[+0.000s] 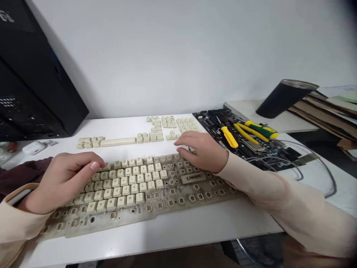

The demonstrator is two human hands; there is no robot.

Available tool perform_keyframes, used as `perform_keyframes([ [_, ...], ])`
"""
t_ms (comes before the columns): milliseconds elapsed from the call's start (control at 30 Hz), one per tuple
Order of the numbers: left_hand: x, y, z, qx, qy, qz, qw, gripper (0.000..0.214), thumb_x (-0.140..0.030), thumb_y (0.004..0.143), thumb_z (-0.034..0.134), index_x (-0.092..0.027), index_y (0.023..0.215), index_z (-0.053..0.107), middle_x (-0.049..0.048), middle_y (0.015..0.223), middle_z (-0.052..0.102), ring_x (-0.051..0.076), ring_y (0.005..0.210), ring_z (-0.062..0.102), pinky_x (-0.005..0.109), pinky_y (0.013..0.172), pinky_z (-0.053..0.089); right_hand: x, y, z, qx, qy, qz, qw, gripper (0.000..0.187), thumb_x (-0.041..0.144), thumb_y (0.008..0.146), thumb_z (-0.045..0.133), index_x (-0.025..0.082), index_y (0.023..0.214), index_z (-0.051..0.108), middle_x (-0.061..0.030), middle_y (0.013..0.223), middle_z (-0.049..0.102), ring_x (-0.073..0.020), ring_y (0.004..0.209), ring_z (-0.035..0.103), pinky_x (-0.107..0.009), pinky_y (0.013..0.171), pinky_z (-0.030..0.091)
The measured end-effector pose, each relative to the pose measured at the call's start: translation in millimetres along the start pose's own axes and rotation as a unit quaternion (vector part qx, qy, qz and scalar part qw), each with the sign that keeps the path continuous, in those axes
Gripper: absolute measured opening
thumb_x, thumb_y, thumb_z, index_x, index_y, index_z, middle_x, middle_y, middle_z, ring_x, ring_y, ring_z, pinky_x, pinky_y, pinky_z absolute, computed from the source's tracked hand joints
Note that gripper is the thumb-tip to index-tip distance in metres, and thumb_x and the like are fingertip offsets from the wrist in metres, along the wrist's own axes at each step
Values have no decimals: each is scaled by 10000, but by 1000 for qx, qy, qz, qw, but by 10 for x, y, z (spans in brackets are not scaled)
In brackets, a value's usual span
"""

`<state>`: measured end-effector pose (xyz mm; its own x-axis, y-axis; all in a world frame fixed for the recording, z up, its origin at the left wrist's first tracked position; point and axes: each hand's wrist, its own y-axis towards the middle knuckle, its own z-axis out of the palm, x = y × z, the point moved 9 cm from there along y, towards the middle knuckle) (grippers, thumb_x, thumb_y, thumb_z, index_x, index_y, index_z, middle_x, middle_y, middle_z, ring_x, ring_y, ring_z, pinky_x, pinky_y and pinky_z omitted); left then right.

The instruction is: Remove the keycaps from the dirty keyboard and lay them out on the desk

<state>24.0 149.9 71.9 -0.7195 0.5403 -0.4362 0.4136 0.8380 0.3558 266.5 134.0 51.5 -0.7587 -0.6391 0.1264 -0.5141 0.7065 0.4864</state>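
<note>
A white desk [167, 230] runs across the view below a plain white wall [178, 48], with a black computer tower [33, 74] tilted into view at its left end and a stack of papers and cardboard [329, 111] off to the right beyond it. A black tumbler [284, 98] lies tilted near that stack, and a computer motherboard [245, 137] sits on the desk's right side, with a yellow-handled screwdriver [229, 137] and a green-and-yellow screwdriver [262, 129] lying on it. A white earbud case [33, 147] sits at the left. In the middle of the desk, directly in front of the person, lies an old keyboard [178, 190], yellowed and heavily soiled. Its left and centre keep their cream keycaps, while much of the right side is stripped to grimy square sockets. Removed keycaps [156, 130] stand in tidy rows on the desk just behind it, roughly keeping the layout of the keys. The left hand [63, 182] lies half-curled on the keyboard's left keycaps, touching them and visibly holding nothing. The right hand [202, 150] arches over the keyboard's top edge with its fingers curved downward; whether those fingers have hold of a keycap is hidden from this view. Beige sleeves [264, 186] cover both forearms.
</note>
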Motion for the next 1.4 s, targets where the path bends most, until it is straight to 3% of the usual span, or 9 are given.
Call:
perform_keyframes([
  [100, -110, -39, -23, -9, -46, 75, 996, 251, -285, 798, 452, -210, 644, 635, -76, 406, 501, 70, 351, 438, 174, 398, 343, 38, -62, 166, 46, 4, -10, 999, 218, 201, 840, 477, 106, 913, 660, -107, 899, 679, -222, 871, 614, -371, 783, 504],
  [200, -82, -8, -85, -42, -43, 84, 995, 256, -282, 810, 449, -197, 649, 628, -70, 403, 490, 79, 362, 440, 189, 410, 343, 68, -100, 271, 84, 0, -12, 996, 229, 210, 855, 466, 108, 913, 663, -108, 881, 680, -236, 837, 623, -386, 742, 509],
  [367, 183, 217, -333, -127, -11, -24, 992, 267, -380, 770, 511, -176, 636, 618, -39, 487, 529, 108, 476, 460, 220, 471, 332, 64, -125, 335, 110, -16, -1, 994, 257, 217, 873, 435, 120, 924, 668, -107, 862, 688, -233, 788, 636, -373, 696, 507],
  [533, 424, 219, -482, -176, -94, -85, 976, 276, -372, 783, 475, -149, 733, 629, -8, 646, 610, 133, 667, 551, 225, 649, 410, 50, -129, 345, 119, -27, 6, 993, 273, 219, 876, 417, 129, 910, 673, -106, 858, 692, -223, 779, 638, -355, 686, 501],
  [700, 507, 88, -290, -89, -119, -146, 978, 239, -336, 812, 490, -129, 860, 600, 13, 806, 628, 146, 817, 558, 230, 778, 409, 78, -123, 348, 163, -32, 11, 986, 286, 238, 884, 416, 125, 934, 673, -90, 839, 696, -227, 787, 636, -364, 704, 487],
  [933, 106, 113, -101, -14, -31, -35, 999, 282, -387, 824, 477, -165, 895, 636, 28, 919, 667, 174, 852, 588, 240, 737, 427, 83, -94, 310, 245, -40, 45, 968, 248, 251, 875, 460, 162, 883, 691, -64, 826, 696, -190, 762, 629, -297, 671, 447],
  [1167, -598, 426, 678, 192, 104, 78, 973, 383, -354, 878, 343, -180, 713, 641, 34, 709, 651, 164, 628, 566, 282, 584, 396, 257, 119, 394, 231, -31, 45, 971, 270, 227, 894, 430, 141, 770, 654, -60, 721, 643, -173, 686, 575, -297, 666, 409],
  [1300, -746, 548, 1063, 214, 153, 78, 961, 374, -280, 856, 329, -164, 618, 593, 52, 612, 609, 151, 512, 507, 276, 488, 327, 367, 156, 556, 206, -4, 33, 978, 248, 186, 903, 392, 116, 837, 620, -86, 832, 622, -193, 798, 549, -319, 744, 408],
  [1400, -754, 561, 1184, 204, 181, 71, 960, 362, -267, 830, 338, -156, 588, 584, 73, 587, 595, 169, 514, 509, 283, 470, 284, 354, 120, 621, 191, 24, 34, 981, 236, 164, 905, 381, 113, 838, 602, -88, 869, 604, -187, 839, 527, -309, 782, 408],
])
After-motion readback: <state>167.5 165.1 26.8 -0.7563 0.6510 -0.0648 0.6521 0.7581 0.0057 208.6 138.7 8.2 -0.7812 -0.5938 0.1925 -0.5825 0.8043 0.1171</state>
